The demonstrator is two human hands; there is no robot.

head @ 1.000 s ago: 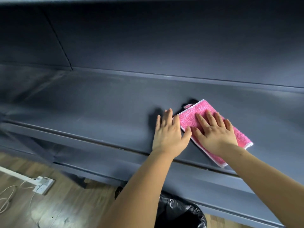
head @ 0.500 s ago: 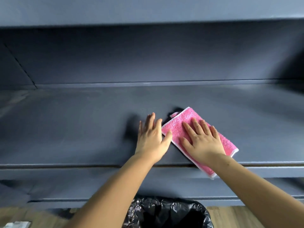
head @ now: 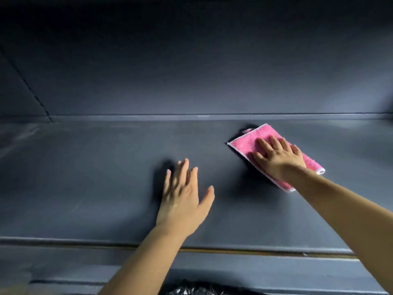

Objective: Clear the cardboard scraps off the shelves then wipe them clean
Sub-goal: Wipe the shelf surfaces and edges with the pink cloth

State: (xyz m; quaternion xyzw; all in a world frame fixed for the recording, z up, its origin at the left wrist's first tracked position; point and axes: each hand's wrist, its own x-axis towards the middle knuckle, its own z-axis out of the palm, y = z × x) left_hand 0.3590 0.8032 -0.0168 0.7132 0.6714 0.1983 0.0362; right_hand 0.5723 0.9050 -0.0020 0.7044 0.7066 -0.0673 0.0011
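Since the earlier frame the pink cloth (head: 255,143) has been carried away from the left hand (head: 182,199), so that the two hands, formerly touching, are now well apart. The right hand (head: 278,156) is laid flat with fingers spread over the folded cloth, pressing it onto the shelf (head: 95,167) for wiping. The left hand is spread, empty, on the shelf, apparently as a brace. No cardboard scraps are seen.

Right hand (head: 279,155) covers the middle of the cloth (head: 246,143); only its edges show. Black bag (head: 191,290) cut off by the bottom edge. Shelf (head: 85,177) runs past both sides. Left hand (head: 182,196) motion-blurred, shelf contact unclear.
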